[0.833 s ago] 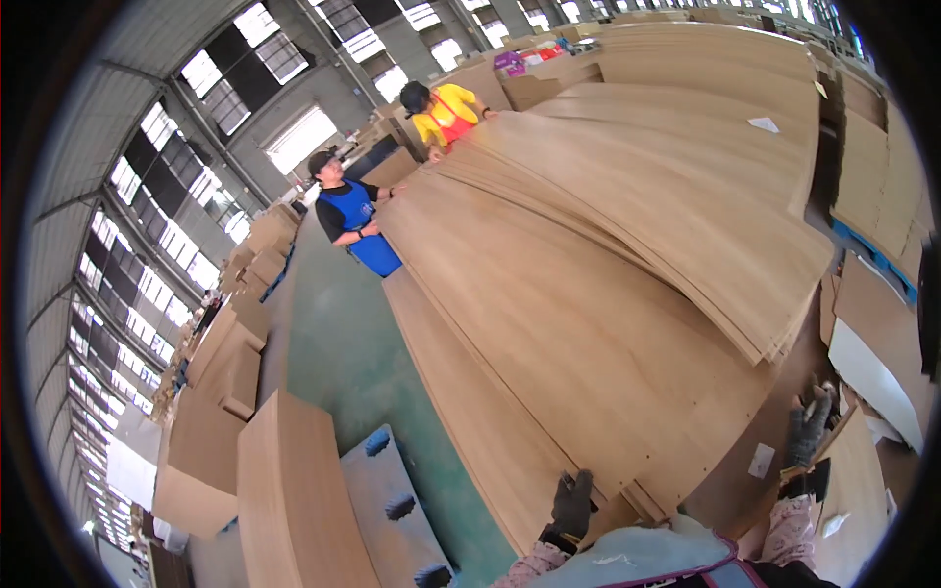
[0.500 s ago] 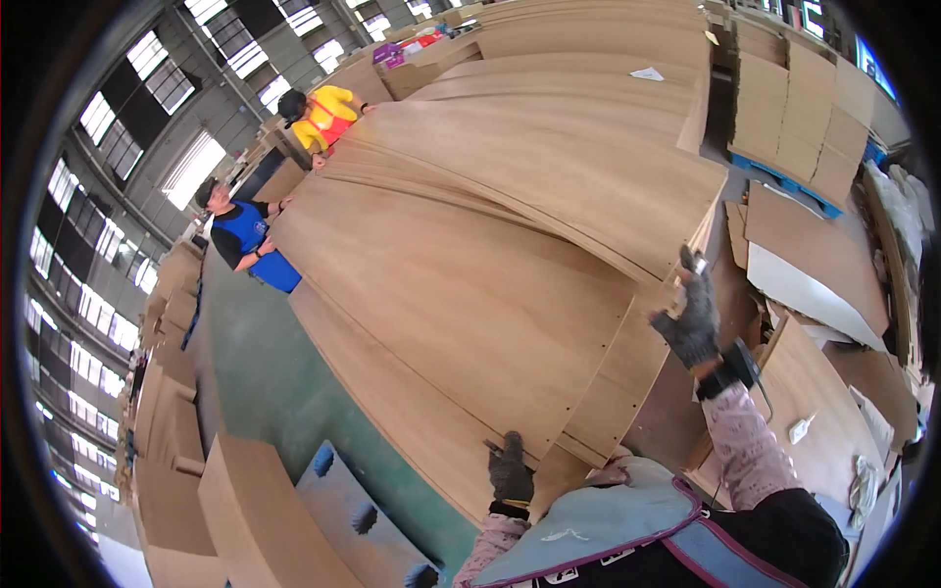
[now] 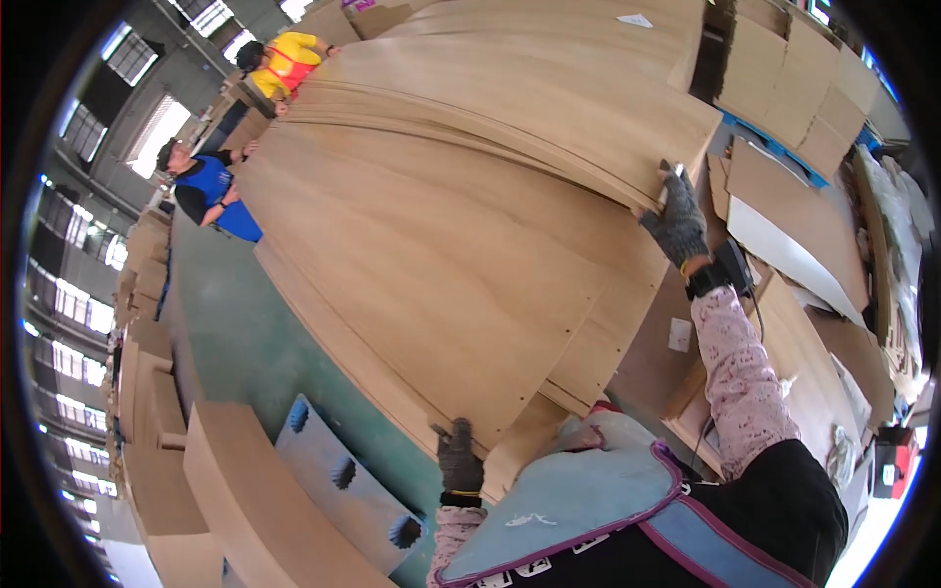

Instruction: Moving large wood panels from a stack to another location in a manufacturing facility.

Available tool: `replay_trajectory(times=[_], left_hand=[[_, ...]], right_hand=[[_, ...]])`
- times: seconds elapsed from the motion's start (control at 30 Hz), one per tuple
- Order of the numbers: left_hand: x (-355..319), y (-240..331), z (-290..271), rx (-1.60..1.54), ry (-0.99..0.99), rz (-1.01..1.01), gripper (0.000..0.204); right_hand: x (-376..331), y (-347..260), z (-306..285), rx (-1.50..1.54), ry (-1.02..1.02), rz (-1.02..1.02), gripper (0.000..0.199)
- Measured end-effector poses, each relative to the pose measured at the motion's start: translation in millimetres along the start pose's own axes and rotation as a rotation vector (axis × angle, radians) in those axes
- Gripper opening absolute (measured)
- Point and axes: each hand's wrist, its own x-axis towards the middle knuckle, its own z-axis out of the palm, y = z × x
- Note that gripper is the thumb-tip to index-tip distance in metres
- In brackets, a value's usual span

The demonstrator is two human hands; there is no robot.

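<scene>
A long stack of thin wooden panels (image 3: 431, 255) stretches away from me, with small dark holes along its near end. My left hand (image 3: 459, 459), in a dark grey glove, rests on the near left corner with its fingers spread. Farther right, a raised pile of panels (image 3: 569, 127) overlaps the first stack. My right hand (image 3: 678, 220), gloved too, is against that pile's near end, thumb apart and fingers stretched along the edge. I cannot make out whether its fingertips hook over a panel. A dark device (image 3: 731, 263) sits at my right wrist.
At the far left stand a person in blue (image 3: 221, 191) and a person in yellow (image 3: 289, 61), hands near the panels. Cardboard pieces (image 3: 265, 490) and a blue-grey slab with holes (image 3: 343, 480) lie left. Flattened cardboard (image 3: 799, 220) and a lower wooden board (image 3: 784, 343) are right.
My right hand has gone from slightly off the raised pile's corner to contact with its end. My left hand stays on the near corner. The whole view has shifted.
</scene>
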Motion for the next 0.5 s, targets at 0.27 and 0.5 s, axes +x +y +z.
replay_trajectory(times=[0.27,0.5], left_hand=[[-4,14,-23,-1.246,0.149,-0.893,0.043],[-6,2,-7,-0.97,-0.001,-0.82,0.04]], right_hand=[[-40,-44,-58,0.327,-0.003,0.147,0.055],[-142,-139,-60,0.78,-0.156,0.316,0.015]])
